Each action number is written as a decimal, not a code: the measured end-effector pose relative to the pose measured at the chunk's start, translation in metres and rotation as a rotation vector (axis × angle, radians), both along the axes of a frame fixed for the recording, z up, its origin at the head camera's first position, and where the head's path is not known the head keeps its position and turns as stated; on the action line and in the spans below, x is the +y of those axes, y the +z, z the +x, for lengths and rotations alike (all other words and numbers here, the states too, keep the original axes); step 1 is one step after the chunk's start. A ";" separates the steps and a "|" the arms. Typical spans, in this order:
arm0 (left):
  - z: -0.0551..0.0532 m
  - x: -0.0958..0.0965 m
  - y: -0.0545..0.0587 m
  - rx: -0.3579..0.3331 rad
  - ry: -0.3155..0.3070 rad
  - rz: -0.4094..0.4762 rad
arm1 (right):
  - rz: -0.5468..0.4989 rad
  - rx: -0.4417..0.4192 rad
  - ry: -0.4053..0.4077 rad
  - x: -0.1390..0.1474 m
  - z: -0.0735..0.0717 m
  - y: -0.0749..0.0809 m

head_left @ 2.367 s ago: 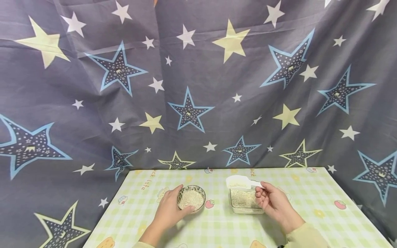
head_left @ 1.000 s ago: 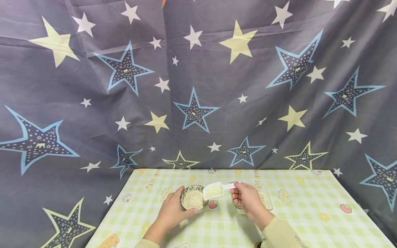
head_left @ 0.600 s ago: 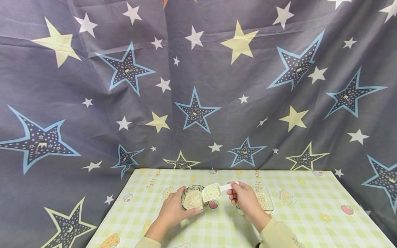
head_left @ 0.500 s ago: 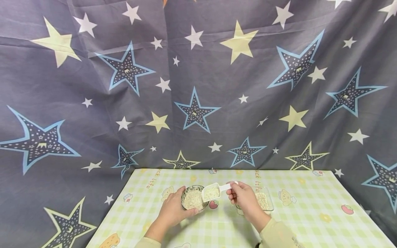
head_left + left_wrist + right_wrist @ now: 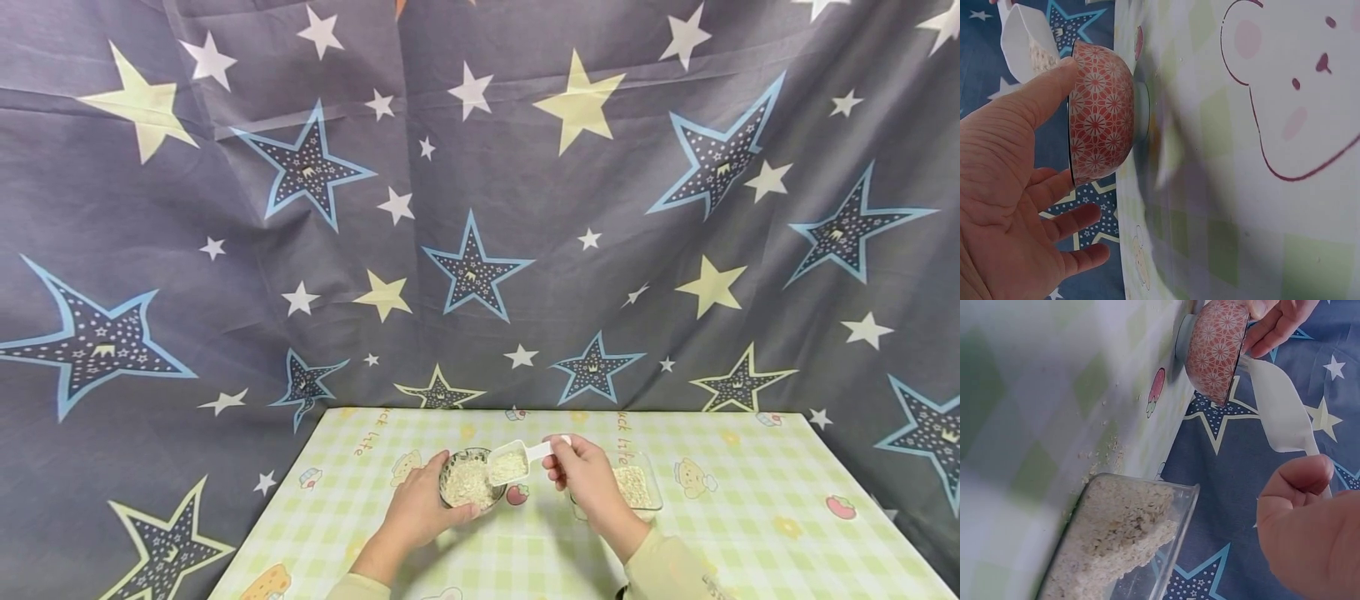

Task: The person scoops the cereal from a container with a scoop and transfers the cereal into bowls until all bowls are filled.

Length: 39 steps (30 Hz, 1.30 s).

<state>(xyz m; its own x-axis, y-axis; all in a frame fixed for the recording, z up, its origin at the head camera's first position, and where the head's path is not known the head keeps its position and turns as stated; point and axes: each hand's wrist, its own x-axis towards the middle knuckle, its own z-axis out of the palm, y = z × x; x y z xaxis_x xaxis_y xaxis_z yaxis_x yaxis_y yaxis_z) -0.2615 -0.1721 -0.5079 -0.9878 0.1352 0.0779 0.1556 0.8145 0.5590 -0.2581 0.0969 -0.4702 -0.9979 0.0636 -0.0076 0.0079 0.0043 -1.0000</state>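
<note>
My left hand (image 5: 423,504) grips a small bowl (image 5: 1100,112) by its rim, thumb on the near side and fingers at the far side. Outside, the bowl is red with a white flower pattern; pale oat flakes (image 5: 467,483) fill much of it. With thumb and fingers my right hand (image 5: 592,479) pinches the handle of a white plastic scoop (image 5: 1279,403). Flakes lie in the scoop, whose front lip overlaps the bowl's right rim in the head view and tips toward it. Behind the right hand stands a clear rectangular container (image 5: 1175,544) of oats, partly hidden in the head view.
A green-and-white checked cloth (image 5: 750,533) with cartoon prints covers the table. Loose flakes (image 5: 1113,450) are scattered on it beside the container. A dark star-patterned curtain (image 5: 480,167) hangs behind the table's far edge.
The right hand has carried the loaded scoop left from above the container to the bowl's right rim, tipping it. Lately it edged slightly further left. The left hand keeps its grip on the bowl.
</note>
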 end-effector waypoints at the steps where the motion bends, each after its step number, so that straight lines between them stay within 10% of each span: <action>1: 0.000 0.000 0.000 0.000 -0.001 -0.001 | 0.004 0.005 0.000 0.000 0.000 0.000; 39: 0.001 0.001 -0.001 0.004 0.020 0.023 | 0.284 0.261 0.028 -0.007 0.011 0.004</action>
<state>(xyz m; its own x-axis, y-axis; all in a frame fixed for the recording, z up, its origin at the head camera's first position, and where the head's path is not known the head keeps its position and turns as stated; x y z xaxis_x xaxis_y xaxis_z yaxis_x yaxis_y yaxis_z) -0.2601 -0.1708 -0.5091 -0.9900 0.1132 0.0844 0.1411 0.8046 0.5768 -0.2470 0.0899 -0.4666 -0.9653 -0.0008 0.2612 -0.2511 0.2780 -0.9272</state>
